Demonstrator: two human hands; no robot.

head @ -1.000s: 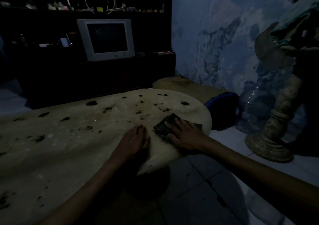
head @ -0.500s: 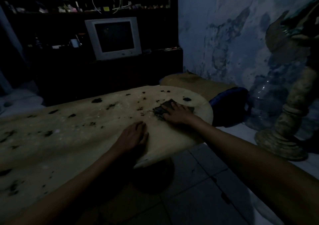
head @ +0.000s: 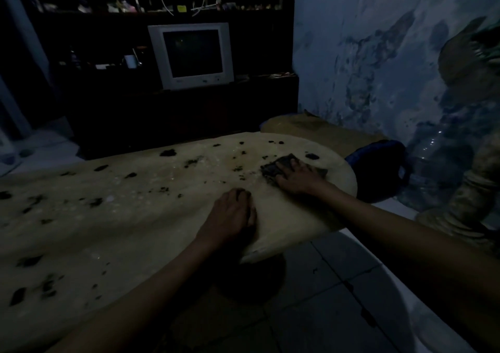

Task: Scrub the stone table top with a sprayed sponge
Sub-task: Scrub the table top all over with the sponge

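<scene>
- Currently, your right hand (head: pixel 299 178) lies palm-down on the dark sponge (head: pixel 281 166), fingers spread fairly straight across its top, pressing it flat rather than curling round it.
- The sponge sits on the stone table top (head: pixel 140 217) near its far right rounded end, with dark corners showing on either side of your fingers.
- Your left hand (head: pixel 230 218) rests on the table near the front edge, just beside the right wrist; its fingers bend loosely at the knuckles and hold nothing.
- The pale slab carries scattered dark blotches, densest left of the sponge and along the far edge.
- Behind the table a grey television (head: pixel 192 55) stands on a dark shelf unit (head: pixel 162 114).
- At right, a blue cushion-like object (head: pixel 378 168) lies beyond the table end, against a mottled blue wall (head: pixel 365 55), beside a clear water jug (head: pixel 433 174) and a stone pedestal (head: pixel 465 203).
- Grey tiles (head: pixel 338 285) cover the floor below.
</scene>
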